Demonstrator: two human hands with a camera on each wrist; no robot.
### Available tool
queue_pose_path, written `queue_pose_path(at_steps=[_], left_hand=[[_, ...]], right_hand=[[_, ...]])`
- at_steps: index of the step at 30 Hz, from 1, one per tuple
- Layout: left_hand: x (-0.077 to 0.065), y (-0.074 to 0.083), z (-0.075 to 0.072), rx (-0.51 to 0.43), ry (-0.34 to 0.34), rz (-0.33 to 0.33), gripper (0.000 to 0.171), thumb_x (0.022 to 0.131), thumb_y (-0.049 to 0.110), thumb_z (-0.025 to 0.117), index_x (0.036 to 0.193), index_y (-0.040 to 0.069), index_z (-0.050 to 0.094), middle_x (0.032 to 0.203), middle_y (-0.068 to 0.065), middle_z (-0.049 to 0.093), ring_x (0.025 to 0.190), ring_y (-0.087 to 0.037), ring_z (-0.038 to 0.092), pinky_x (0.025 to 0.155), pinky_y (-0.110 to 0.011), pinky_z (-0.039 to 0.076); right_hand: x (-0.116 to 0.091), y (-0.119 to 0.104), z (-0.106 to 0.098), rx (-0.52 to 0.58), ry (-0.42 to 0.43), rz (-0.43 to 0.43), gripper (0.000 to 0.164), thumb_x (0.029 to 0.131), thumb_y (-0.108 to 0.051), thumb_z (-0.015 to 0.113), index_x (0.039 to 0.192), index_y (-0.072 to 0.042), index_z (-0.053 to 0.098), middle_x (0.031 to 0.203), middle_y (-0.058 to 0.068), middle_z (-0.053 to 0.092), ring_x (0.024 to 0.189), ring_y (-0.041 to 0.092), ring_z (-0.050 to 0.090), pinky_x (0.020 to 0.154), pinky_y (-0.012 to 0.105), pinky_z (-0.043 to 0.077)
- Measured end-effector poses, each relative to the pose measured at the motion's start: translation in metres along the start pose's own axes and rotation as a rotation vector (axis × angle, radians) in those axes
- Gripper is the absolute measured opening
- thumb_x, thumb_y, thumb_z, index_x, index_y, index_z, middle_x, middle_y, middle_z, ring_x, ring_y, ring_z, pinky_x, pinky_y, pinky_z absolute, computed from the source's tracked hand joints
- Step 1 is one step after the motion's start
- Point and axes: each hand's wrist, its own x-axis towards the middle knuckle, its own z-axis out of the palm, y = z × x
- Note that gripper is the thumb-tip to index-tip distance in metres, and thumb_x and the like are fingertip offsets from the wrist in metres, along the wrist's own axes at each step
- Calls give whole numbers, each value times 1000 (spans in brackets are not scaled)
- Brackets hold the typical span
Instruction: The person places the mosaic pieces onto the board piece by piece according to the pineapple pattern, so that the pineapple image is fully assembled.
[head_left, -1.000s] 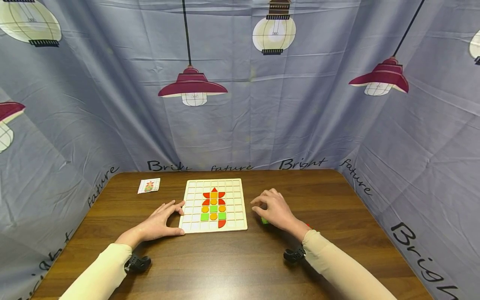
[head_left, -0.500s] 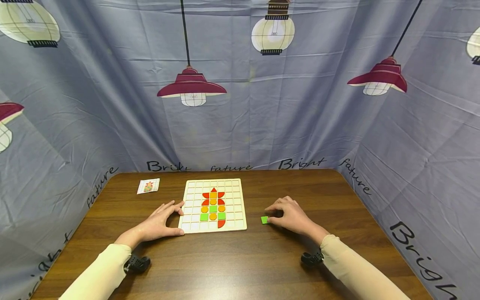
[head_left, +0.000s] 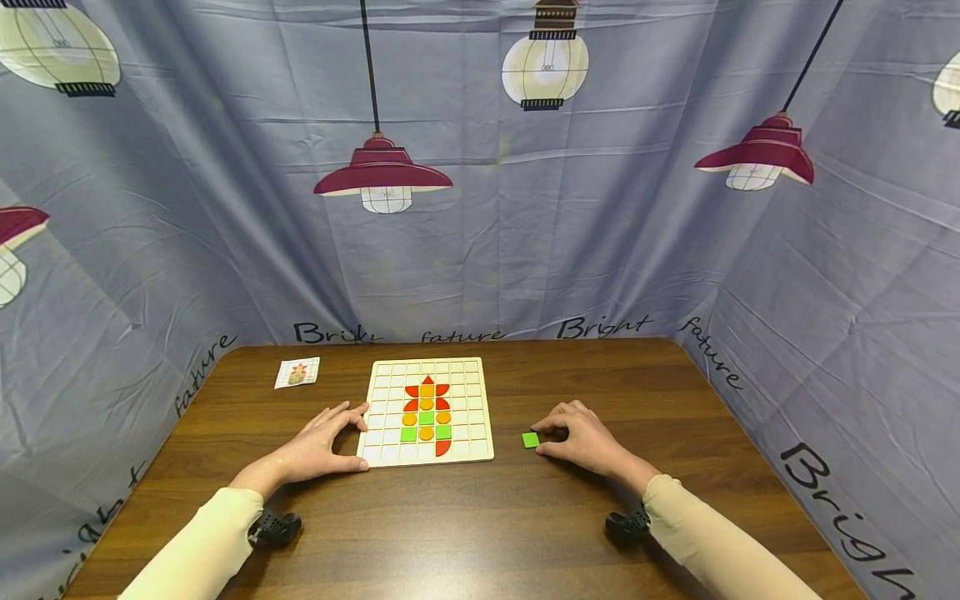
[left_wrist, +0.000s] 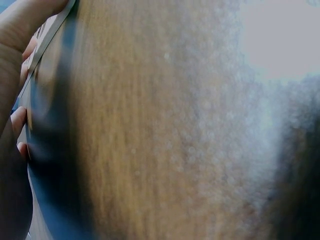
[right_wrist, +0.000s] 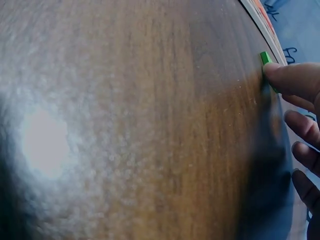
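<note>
A cream grid board (head_left: 471,417) lies on the table, bearing red, orange and green pieces in a fruit-like pattern. My left hand (head_left: 318,443) rests at its left edge, thumb by the near corner and the other fingers spread higher up. In the left wrist view the thumb (left_wrist: 32,17) reaches the board's rim. Right of the board, my right hand (head_left: 583,439) pinches a small green square tile (head_left: 530,440) between thumb and fingers, at or close to the tabletop. The right wrist view has the thumb against the green tile's edge (right_wrist: 265,57).
A small picture card (head_left: 297,372) with a similar fruit pattern lies at the table's back left. The brown wooden table (head_left: 450,533) ends at the back against a grey-blue curtain (head_left: 480,275) printed with lamps. Both wrists carry black cameras.
My right hand has moved right and slightly nearer, coming to pinch the green tile it partly covered before. A bit of red beside the right wrist is now out of sight. The left hand stays still.
</note>
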Motion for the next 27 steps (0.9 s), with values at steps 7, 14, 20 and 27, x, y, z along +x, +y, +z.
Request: queue_pose_path(at_steps=[7,14,20,27], left_hand=[[0,0,0,-5,-5,-8,52,81,54,82,113,22,56,161,-14,38,149,-49,23,119,-68,9],[0,1,-1,-2,-6,-12,52,82,53,82,113,22,56,162,-14,38,149,-49,23,119,-68,9],[-1,2,-2,3,5,4,51,82,52,83,113,20,57,160,-16,39,147,-51,25,117,-69,11],[-2,1,-2,3,1,-3,50,82,52,83,112,21,57,160,-14,40,148,-50,26,118,-69,11]], right_hand=[[1,2,3,10,17,-3,30,82,-39,86,109,-27,79,96,-17,63,94,11,52,85,40,43],[1,1,3,23,27,-8,26,83,-38,86,106,-29,80,94,-17,63,93,10,52,84,39,41],[1,0,3,20,23,-6,23,83,-35,86,105,-27,81,91,-19,63,90,8,52,81,37,41],[2,1,5,-11,36,-38,17,84,-31,86,100,-29,80,82,-23,58,83,4,49,75,31,40]])
